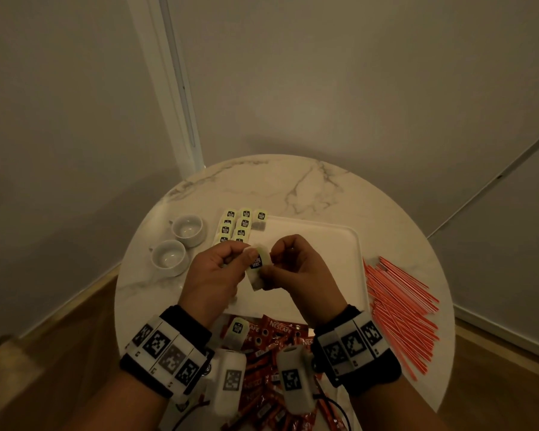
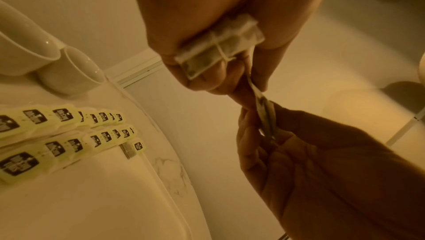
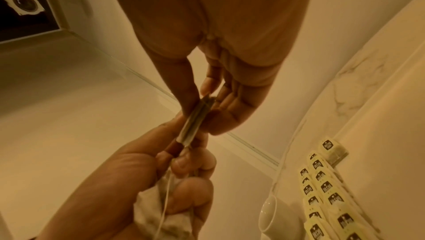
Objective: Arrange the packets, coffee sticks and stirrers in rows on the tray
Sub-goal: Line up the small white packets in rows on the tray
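Over the white tray (image 1: pixel 324 241) both hands hold one pale tea bag packet (image 1: pixel 256 265) with a dark label. My left hand (image 1: pixel 231 259) pinches its near end (image 2: pixel 257 93) and also keeps a second tea bag (image 2: pixel 218 47) tucked under its curled fingers. My right hand (image 1: pixel 280 259) pinches the other end (image 3: pixel 195 116). Two rows of tea bag packets (image 1: pixel 235 227) lie along the tray's left side, with one more at the head of a third row (image 1: pixel 260 217). Red coffee sticks (image 1: pixel 274 334) are heaped at the table's near edge. Red stirrers (image 1: pixel 399 306) lie right of the tray.
Two white cups (image 1: pixel 187 230) (image 1: pixel 168 258) stand left of the tray on the round marble table (image 1: pixel 293 181). One loose tea bag (image 1: pixel 237 328) lies on the coffee sticks. Walls close in behind the table, and wood floor shows at both sides.
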Motion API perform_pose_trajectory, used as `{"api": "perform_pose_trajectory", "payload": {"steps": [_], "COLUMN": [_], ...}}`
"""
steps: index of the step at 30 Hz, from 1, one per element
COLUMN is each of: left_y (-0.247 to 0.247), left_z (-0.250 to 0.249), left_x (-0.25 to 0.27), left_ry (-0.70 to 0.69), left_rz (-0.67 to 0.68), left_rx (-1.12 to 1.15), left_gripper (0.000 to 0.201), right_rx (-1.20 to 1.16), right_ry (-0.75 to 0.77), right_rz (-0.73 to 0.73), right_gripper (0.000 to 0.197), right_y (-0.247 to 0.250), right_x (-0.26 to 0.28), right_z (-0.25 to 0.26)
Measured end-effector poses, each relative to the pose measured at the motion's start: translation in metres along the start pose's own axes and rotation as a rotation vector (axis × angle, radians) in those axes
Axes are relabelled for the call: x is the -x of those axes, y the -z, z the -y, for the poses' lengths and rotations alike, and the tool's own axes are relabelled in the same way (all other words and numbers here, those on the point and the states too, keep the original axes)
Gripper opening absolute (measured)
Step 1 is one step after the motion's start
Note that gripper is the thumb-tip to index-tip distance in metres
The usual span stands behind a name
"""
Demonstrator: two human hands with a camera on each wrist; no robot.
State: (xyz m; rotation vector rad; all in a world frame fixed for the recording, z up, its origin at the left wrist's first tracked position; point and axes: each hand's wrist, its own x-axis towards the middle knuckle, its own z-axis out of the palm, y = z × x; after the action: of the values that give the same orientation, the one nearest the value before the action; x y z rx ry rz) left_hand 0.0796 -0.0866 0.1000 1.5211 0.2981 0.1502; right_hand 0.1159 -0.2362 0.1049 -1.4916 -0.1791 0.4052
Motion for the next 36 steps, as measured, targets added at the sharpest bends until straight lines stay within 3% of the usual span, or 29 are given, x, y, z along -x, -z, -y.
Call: {"api": "perform_pose_trajectory", "payload": {"steps": [8, 17, 19, 22, 25, 36], "left_y": [0.002, -0.003, -0.003, 0.000, 0.004, 0.024], "left_z": [0.002, 0.000, 0.000, 0.002, 0.001, 0.002], "left_x": [-0.006, -0.014, -0.016, -0.019, -0.020, -0.019], "left_ry": [0.039, 0.135, 0.140, 0.157, 0.178, 0.152], "left_rz": [-0.012, -0.056, -0.044, -0.012, 0.037, 0.060], "left_rx": [0.081, 0.264, 0.260, 0.220, 0.227, 0.226], "left_gripper": [0.010, 0.012, 0.011, 0.013, 0.016, 0.018], "right_rx": [-0.035, -0.145, -0.151, 0.065, 0.117, -0.180], "right_ry": [-0.043, -0.163, -0.131, 0.030, 0.054, -0.149], "right_rz": [0.022, -0.008, -0.077, -0.144, -0.110, 0.053], "right_gripper": [0.017, 0.026, 0.023, 0.013, 0.011, 0.007], "right_y": [-0.004, -0.003, -0.002, -0.003, -0.008, -0.014], "right_x": [0.003, 0.000, -0.004, -0.010, -0.015, -0.013], "right_z": [-0.008, -0.014, -0.013, -0.014, -0.012, -0.004]}}
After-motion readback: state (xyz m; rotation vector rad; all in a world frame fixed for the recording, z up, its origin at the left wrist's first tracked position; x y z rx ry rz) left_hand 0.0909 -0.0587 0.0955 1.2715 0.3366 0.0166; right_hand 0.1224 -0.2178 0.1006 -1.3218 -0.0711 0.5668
